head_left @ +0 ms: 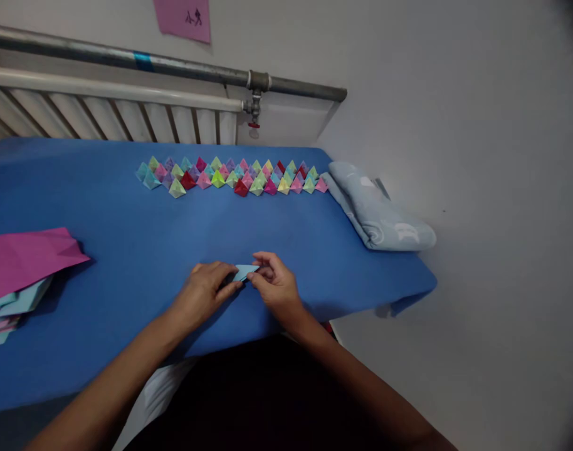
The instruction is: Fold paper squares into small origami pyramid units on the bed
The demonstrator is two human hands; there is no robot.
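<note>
Here, the light-blue paper (pixel 245 272) looks small, folded and pointed.

Blue-covered surface (pixel 140 257), maybe bed; on it folded-paper rows (pixel 230 175), paper stack (pixel 27 263), folded pale-blue cloth (pixel 380 210).

Paper shapes (pixel 217 178) beyond the grip, sheets (pixel 27 260) to its left

The left hand (pixel 204 288) and right hand (pixel 277 288) grip a folded piece (pixel 244 272) at the near side of the covered table (pixel 126 238). Beyond the grip, the paper shapes stand in close rows; a folded cloth (pixel 380 213) lies beyond and right, beside their end. The sheets lie piled well left. Behind the table is a radiator (pixel 140 119).
</note>
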